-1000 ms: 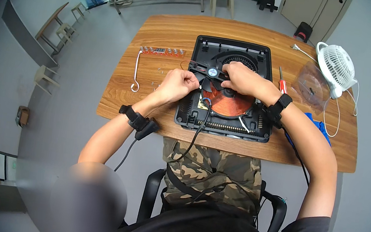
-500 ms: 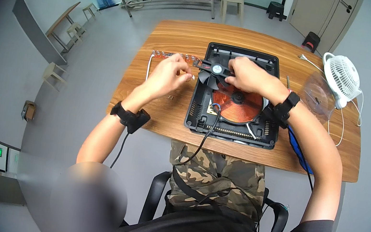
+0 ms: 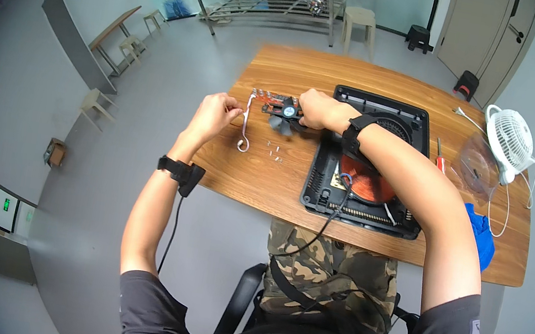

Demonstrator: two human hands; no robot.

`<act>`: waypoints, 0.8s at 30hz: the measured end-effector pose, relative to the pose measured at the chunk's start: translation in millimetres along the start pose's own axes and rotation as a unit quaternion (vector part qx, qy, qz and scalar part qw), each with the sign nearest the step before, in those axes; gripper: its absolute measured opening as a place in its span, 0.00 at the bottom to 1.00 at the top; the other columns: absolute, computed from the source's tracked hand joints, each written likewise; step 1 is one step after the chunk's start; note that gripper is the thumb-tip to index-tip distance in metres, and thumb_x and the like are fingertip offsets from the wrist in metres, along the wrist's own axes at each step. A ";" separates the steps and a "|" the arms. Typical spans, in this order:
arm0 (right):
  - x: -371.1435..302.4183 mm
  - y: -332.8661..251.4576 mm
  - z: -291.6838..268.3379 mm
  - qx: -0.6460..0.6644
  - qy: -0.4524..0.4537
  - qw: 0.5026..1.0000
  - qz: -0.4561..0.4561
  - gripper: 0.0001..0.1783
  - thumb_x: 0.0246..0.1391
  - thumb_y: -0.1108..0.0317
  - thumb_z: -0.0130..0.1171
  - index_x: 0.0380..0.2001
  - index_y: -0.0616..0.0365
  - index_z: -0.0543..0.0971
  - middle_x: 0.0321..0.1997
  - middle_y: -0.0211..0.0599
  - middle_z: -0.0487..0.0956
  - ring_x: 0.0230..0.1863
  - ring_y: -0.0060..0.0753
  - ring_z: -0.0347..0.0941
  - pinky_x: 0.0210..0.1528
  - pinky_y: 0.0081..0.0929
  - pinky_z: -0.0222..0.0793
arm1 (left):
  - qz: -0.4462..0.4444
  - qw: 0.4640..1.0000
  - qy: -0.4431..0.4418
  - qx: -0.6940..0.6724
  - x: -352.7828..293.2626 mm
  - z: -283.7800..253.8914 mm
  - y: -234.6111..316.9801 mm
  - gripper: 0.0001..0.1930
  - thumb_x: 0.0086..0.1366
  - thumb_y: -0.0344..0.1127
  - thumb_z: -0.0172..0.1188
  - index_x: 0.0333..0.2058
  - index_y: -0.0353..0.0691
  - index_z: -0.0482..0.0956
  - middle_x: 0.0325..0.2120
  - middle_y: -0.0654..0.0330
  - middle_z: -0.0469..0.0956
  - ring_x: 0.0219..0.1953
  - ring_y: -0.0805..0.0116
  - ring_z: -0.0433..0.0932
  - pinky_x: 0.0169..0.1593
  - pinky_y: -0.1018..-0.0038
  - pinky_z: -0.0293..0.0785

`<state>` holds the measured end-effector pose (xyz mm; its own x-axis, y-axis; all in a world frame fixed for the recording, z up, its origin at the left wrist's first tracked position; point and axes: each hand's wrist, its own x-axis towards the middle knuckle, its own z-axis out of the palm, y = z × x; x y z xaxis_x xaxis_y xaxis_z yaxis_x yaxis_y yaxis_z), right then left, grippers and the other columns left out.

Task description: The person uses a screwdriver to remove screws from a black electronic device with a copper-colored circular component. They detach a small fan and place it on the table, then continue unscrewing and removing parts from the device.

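Observation:
My right hand [image 3: 324, 111] grips the frame of a small black cooling fan [image 3: 281, 124] with a pale round hub, held over the table left of an open black induction cooker base [image 3: 312, 187]. In the base lies a round copper coil [image 3: 377, 184], partly hidden by my right forearm. My left hand [image 3: 212, 116] is closed in a pinch beside a white cable [image 3: 245, 128]; what its fingertips hold is too small to tell. Behind the fan, a narrow orange circuit board [image 3: 271, 96] lies on the table, the white cable running from its left end. Several tiny pale pieces [image 3: 275, 152] lie nearby.
A red-handled screwdriver [image 3: 440, 163], a clear plastic bowl [image 3: 479, 165], a white desk fan [image 3: 508, 139] with its cord and a blue cloth [image 3: 480, 236] are on the right of the wooden table [image 3: 258, 183]. A black cord [image 3: 324, 228] hangs from the base over the front edge.
My right hand has carried the cooling fan left, off the cooker base and over the table. My left hand has moved away from the fan to the white cable. The view has shifted.

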<state>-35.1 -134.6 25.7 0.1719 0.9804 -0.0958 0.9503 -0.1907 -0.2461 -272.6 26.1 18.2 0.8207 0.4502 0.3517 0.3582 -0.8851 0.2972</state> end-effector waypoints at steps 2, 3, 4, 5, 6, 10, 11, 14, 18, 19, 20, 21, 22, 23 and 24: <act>11.8 7.4 5.9 -0.004 0.000 1.000 0.007 0.14 0.46 0.74 0.64 0.40 0.61 0.85 0.42 0.54 0.84 0.47 0.56 0.82 0.47 0.44 0.79 | -0.001 1.000 -0.007 -0.004 9.1 4.2 -1.0 0.10 0.61 0.35 0.69 0.37 0.34 0.87 0.30 0.48 0.82 0.32 0.54 0.82 0.39 0.62 0.77; 17.6 11.1 8.8 -0.006 -0.001 1.000 0.009 0.14 0.47 0.74 0.64 0.40 0.61 0.85 0.43 0.54 0.84 0.47 0.56 0.82 0.47 0.44 0.79 | -0.004 1.000 -0.005 -0.010 12.4 5.3 0.1 0.10 0.61 0.35 0.69 0.37 0.34 0.87 0.31 0.47 0.82 0.33 0.53 0.82 0.40 0.63 0.77; 16.3 9.9 11.3 -0.004 0.014 1.000 -0.009 0.17 0.50 0.63 0.71 0.36 0.68 0.84 0.41 0.60 0.83 0.46 0.60 0.81 0.47 0.43 0.78 | -0.016 1.000 -0.011 -0.014 11.0 9.1 0.7 0.10 0.62 0.34 0.68 0.37 0.34 0.87 0.33 0.47 0.83 0.35 0.51 0.82 0.42 0.61 0.78; 17.4 7.8 12.5 0.005 0.008 1.000 0.005 0.18 0.51 0.62 0.71 0.37 0.69 0.84 0.42 0.60 0.83 0.47 0.60 0.81 0.48 0.43 0.78 | -0.029 0.999 -0.018 -0.018 10.5 11.6 0.8 0.09 0.62 0.34 0.68 0.37 0.35 0.86 0.34 0.46 0.83 0.38 0.49 0.82 0.44 0.59 0.78; 20.4 5.8 12.1 0.002 0.002 1.000 0.009 0.18 0.51 0.62 0.71 0.37 0.69 0.84 0.42 0.61 0.83 0.47 0.60 0.81 0.49 0.43 0.78 | -0.038 0.998 -0.033 -0.024 11.6 12.4 0.6 0.09 0.62 0.34 0.67 0.37 0.35 0.86 0.35 0.46 0.83 0.39 0.49 0.83 0.45 0.59 0.78; 28.8 12.2 13.5 -0.011 0.028 0.999 0.044 0.13 0.49 0.73 0.64 0.40 0.63 0.85 0.43 0.55 0.84 0.48 0.57 0.82 0.49 0.43 0.79 | -0.045 0.998 -0.039 -0.035 12.7 26.2 2.6 0.09 0.63 0.35 0.66 0.37 0.35 0.86 0.36 0.48 0.84 0.41 0.49 0.83 0.47 0.59 0.78; 28.3 16.6 10.3 0.005 0.039 0.998 0.048 0.13 0.49 0.72 0.64 0.40 0.63 0.85 0.43 0.55 0.84 0.48 0.57 0.82 0.49 0.42 0.79 | -0.045 0.997 -0.056 -0.029 12.9 29.8 4.3 0.10 0.63 0.36 0.66 0.37 0.36 0.86 0.37 0.48 0.84 0.41 0.49 0.83 0.47 0.58 0.78; 25.8 16.6 5.6 0.012 0.031 0.998 0.058 0.13 0.50 0.72 0.64 0.40 0.64 0.85 0.44 0.56 0.84 0.48 0.57 0.82 0.50 0.42 0.79 | -0.036 0.995 -0.090 0.011 13.7 38.0 9.8 0.09 0.63 0.36 0.65 0.37 0.37 0.86 0.37 0.49 0.84 0.42 0.49 0.82 0.47 0.58 0.78; 25.3 12.6 4.0 0.006 0.033 0.997 0.072 0.13 0.50 0.73 0.62 0.40 0.64 0.85 0.44 0.57 0.84 0.49 0.57 0.82 0.51 0.42 0.79 | -0.033 0.994 -0.105 0.024 20.1 45.8 1.9 0.09 0.63 0.36 0.64 0.37 0.38 0.86 0.35 0.49 0.84 0.42 0.49 0.82 0.47 0.57 0.78; 27.7 14.5 2.8 0.011 0.040 0.996 0.079 0.13 0.50 0.74 0.62 0.40 0.64 0.85 0.44 0.57 0.84 0.49 0.57 0.82 0.51 0.42 0.79 | -0.043 0.992 -0.116 0.025 24.5 44.4 4.4 0.09 0.63 0.36 0.64 0.37 0.38 0.86 0.35 0.49 0.84 0.42 0.49 0.82 0.47 0.57 0.78; 28.9 20.5 -1.3 0.020 0.062 0.995 0.076 0.13 0.51 0.74 0.61 0.40 0.63 0.85 0.44 0.58 0.84 0.48 0.58 0.82 0.50 0.43 0.79 | -0.053 0.990 -0.127 0.026 28.7 43.9 5.3 0.08 0.63 0.36 0.64 0.37 0.38 0.86 0.35 0.49 0.85 0.41 0.48 0.82 0.47 0.57 0.78; 31.5 26.2 -5.8 0.031 0.073 0.994 0.074 0.12 0.51 0.75 0.61 0.40 0.63 0.85 0.44 0.58 0.84 0.47 0.58 0.82 0.49 0.43 0.79 | -0.045 0.992 -0.114 0.026 32.8 47.3 2.5 0.08 0.63 0.36 0.64 0.37 0.39 0.86 0.35 0.49 0.85 0.41 0.48 0.82 0.47 0.56 0.78; 37.6 31.1 -10.9 0.017 0.072 0.994 0.078 0.12 0.51 0.75 0.61 0.39 0.64 0.85 0.43 0.58 0.84 0.47 0.58 0.82 0.49 0.43 0.79 | -0.036 0.994 -0.099 0.029 39.3 48.4 0.7 0.08 0.63 0.36 0.64 0.37 0.39 0.86 0.36 0.49 0.85 0.41 0.48 0.82 0.47 0.56 0.78; 43.1 35.0 -14.0 0.002 0.072 0.994 0.081 0.11 0.51 0.75 0.61 0.39 0.64 0.85 0.43 0.58 0.84 0.47 0.58 0.82 0.48 0.43 0.79 | -0.026 0.996 -0.084 0.032 45.2 48.9 -1.6 0.08 0.63 0.35 0.64 0.37 0.39 0.86 0.36 0.49 0.85 0.41 0.48 0.82 0.47 0.56 0.78; 47.4 37.5 -13.8 0.017 0.098 0.992 0.077 0.11 0.51 0.75 0.61 0.39 0.64 0.85 0.44 0.57 0.84 0.48 0.57 0.82 0.48 0.42 0.79 | -0.027 0.995 -0.086 0.044 50.9 48.7 -4.6 0.08 0.63 0.35 0.64 0.37 0.39 0.86 0.36 0.49 0.85 0.42 0.47 0.82 0.47 0.56 0.78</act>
<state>12.3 -94.6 25.2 0.3651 0.9295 0.0531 0.8998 -0.3377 -0.2762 -210.7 47.3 -8.5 0.8607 0.4767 0.1788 0.4348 -0.8709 0.2291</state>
